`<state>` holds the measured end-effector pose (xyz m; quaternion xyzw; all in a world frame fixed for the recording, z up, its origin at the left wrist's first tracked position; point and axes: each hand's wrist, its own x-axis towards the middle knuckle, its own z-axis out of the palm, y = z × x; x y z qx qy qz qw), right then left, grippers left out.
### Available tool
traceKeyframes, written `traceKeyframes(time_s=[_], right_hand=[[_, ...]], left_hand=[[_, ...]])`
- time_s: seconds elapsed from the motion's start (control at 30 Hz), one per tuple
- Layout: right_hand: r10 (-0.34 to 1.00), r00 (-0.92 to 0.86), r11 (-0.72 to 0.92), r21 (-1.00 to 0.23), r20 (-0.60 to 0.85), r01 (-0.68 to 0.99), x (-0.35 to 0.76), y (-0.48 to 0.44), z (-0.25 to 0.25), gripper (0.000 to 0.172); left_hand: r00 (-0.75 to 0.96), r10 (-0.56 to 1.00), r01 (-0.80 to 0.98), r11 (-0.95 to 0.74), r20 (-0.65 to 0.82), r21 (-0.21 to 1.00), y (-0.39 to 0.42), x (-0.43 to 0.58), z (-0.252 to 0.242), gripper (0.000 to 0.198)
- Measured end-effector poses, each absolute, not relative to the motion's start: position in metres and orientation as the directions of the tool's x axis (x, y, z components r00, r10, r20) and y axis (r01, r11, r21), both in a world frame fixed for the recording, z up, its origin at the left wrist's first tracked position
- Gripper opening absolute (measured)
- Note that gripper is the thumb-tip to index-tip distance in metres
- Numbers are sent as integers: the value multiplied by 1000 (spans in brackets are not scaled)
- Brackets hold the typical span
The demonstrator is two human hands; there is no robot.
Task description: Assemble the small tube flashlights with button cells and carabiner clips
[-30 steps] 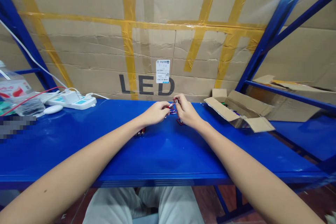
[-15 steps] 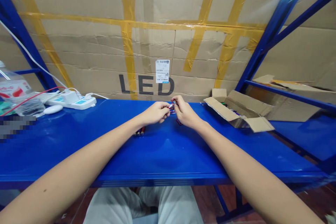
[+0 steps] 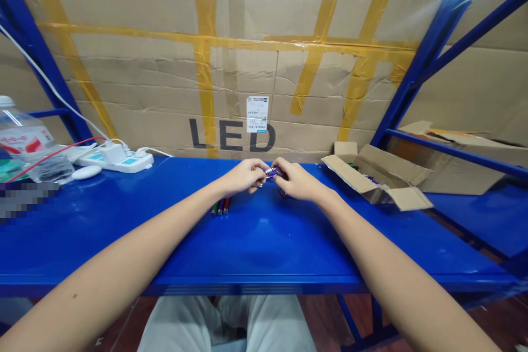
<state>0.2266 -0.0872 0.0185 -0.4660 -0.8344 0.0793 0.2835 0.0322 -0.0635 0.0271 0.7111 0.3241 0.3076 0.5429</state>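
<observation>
My left hand and my right hand meet over the back of the blue shelf top. Both pinch one small red and silver part with thin wires between their fingertips. What kind of part it is I cannot make out. A few thin coloured sticks lie on the shelf just under my left wrist. A small red piece lies beneath my right hand.
An open cardboard box sits to the right. A white power strip, a white mouse-like object and a water bottle are at the left. A large taped cardboard sheet marked LED stands behind.
My hands have drawn a little closer together and lower around the small part. The view has tilted down slightly.
</observation>
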Motion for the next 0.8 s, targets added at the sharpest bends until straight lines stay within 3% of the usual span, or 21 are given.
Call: traceKeyframes(time_s=[0.17,0.3,0.4,0.53,0.63,0.8], right_hand=[[806,-425,567,-329,411,755,221,-91,22,14],[765,-463,628,-357,448,692,214,-90,18,17],[807,-427,582,-426,407,693,211,-90,16,21],[864,-372,502,-533,339,681,211,-90,17,23],[875,-328,482,-580,356,656,213,-89,17,22],[857,-266,497,-573,440,652,213,-86,16,25]], left_hand=[[594,798,166,-246,102,955,-60,29,27,11],[603,786,193,-309,135,931,-54,28,21,17],[556,811,161,-318,180,934,-47,30,17,24],[400,893,-106,-180,207,978,-39,29,20,42],[407,890,-368,-49,208,929,-35,23,25,60],[459,871,-501,91,175,861,-30,12,28,75]])
